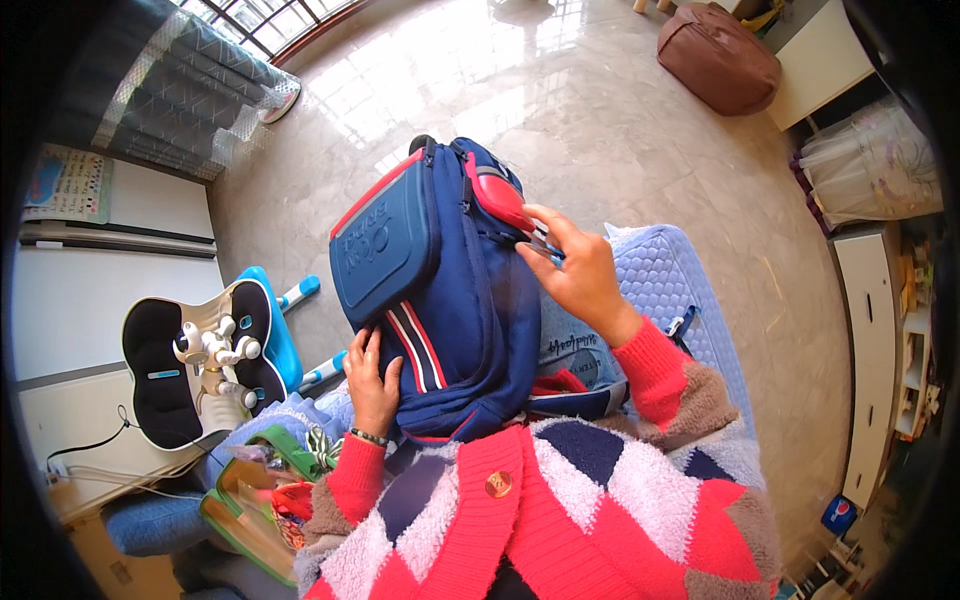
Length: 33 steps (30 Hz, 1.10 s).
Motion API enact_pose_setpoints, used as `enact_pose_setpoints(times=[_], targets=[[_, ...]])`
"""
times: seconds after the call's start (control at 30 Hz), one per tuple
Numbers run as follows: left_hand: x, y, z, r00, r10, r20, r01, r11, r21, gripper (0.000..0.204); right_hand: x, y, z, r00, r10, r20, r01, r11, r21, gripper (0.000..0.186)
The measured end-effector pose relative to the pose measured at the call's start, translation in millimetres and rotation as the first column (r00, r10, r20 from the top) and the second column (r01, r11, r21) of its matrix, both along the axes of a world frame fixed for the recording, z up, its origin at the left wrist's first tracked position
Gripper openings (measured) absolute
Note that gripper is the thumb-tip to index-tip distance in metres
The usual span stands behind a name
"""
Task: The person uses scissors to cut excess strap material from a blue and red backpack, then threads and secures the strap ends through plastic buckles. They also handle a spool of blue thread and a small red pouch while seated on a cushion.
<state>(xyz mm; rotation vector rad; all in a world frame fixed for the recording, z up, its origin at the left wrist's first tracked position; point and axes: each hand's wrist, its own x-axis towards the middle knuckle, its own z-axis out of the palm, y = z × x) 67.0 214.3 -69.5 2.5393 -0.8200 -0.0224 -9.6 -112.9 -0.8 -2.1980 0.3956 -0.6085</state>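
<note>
Backpack (462, 290): L hand (373, 389) spread on it; R hand (582, 272) pinching small item (546, 243), partly hidden, can't ID.

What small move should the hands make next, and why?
Perhaps press the left hand firmer: it touches the lower front of the blue backpack, while the right hand's grip is at the side, near the red part, where pulling might tilt it.

Chair (160, 345) left of backpack (465, 310), cabinet (868, 330) right.

Home living space, barred window (275, 28), patterned curtain (165, 85), quilted blue pad (665, 272)
</note>
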Motion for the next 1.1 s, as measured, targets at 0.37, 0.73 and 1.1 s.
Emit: enact_pose_setpoints(times=[0.37, 0.73, 1.1], targets=[[-7.2, -3.2, 6.3, 0.999, 0.026, -0.023, -0.027, 0.998, -0.062, 0.053, -3.8, -27.4, -64.8, 0.993, -0.1, -0.063, 0.112, 0.963, 0.244, 0.011], [-5.4, -5.2, 5.3, 0.999, 0.04, -0.022, -0.042, 0.996, -0.08, 0.05, 8.2, -22.6, -43.6, 0.998, -0.056, -0.037, 0.066, 0.898, 0.435, 0.02], [4.4, -6.4, -2.3, 1.0, 0.026, 0.008, -0.025, 0.997, -0.07, 0.048, -10.9, -28.4, -18.1, 0.997, 0.011, -0.074, 0.025, 0.887, 0.461, 0.026]])
